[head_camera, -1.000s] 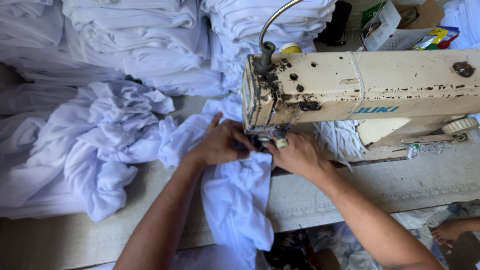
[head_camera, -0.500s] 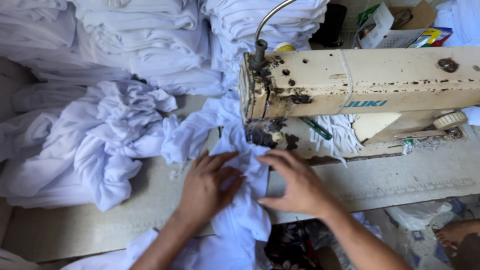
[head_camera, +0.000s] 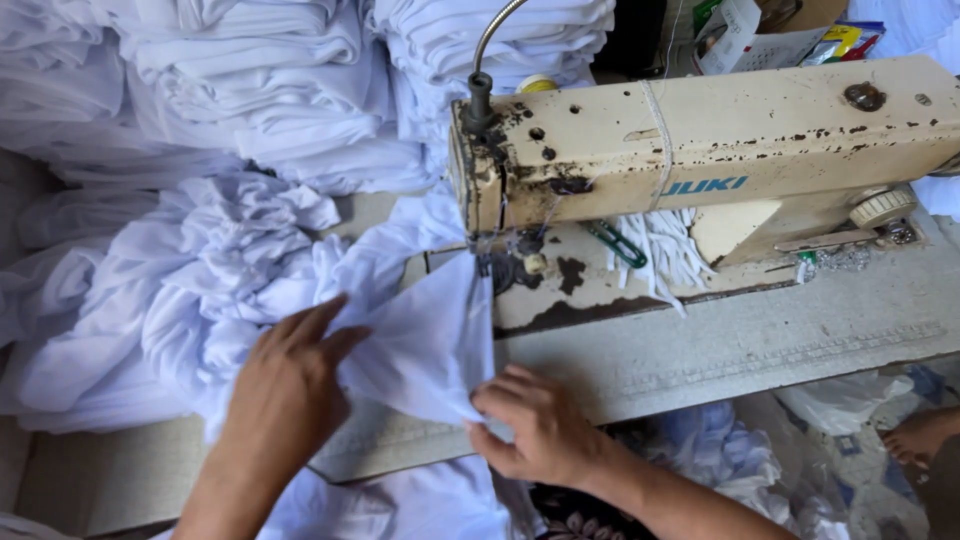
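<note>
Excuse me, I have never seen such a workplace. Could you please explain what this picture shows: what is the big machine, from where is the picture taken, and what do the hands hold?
The picture comes from a camera worn on the person's head, looking down at the person's own two hands. The cream, worn machine is a sewing machine standing on a grey table. The left hand lies flat on a piece of white cloth. The right hand pinches the lower corner of the same cloth, which stretches up toward the needle area. To the left lies a loose heap of white cloth. Behind it are stacks of folded white cloth. A bare foot shows at lower right.
</note>
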